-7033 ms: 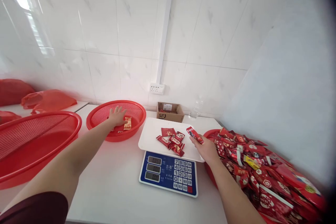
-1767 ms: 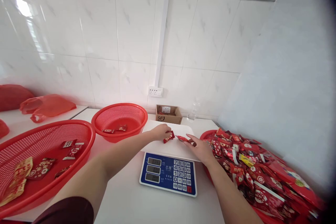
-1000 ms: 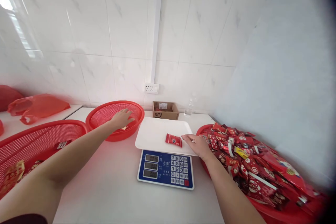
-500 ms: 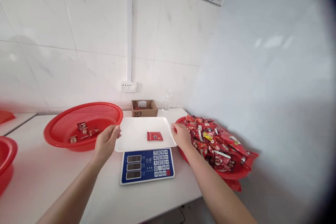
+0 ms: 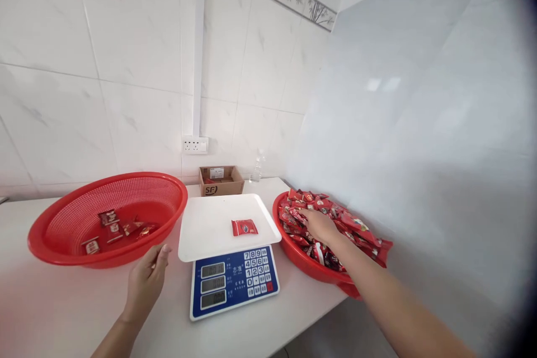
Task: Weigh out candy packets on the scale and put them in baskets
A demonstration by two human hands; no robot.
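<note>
Right hand (image 5: 321,227), grip indeterminate, has entered the heaped red plastic basket (image 5: 294,257), table's (image 5: 172,324) right edge; apparently selecting. Left hand (image 5: 146,284): fingers together.

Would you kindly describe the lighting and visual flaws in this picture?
Head view: pale glare patches on the smooth grey wall; a dark band curving down the right edge. Same head view: the clear plastic bottle barely stands out from the white tiled wall, and digits on the blue-and-white electronic scale look faint.

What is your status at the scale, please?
Right hand at the heaped packets; left hand loosely curled beside the scale. One red packet on the white tray. Nothing visibly blocking.
</note>
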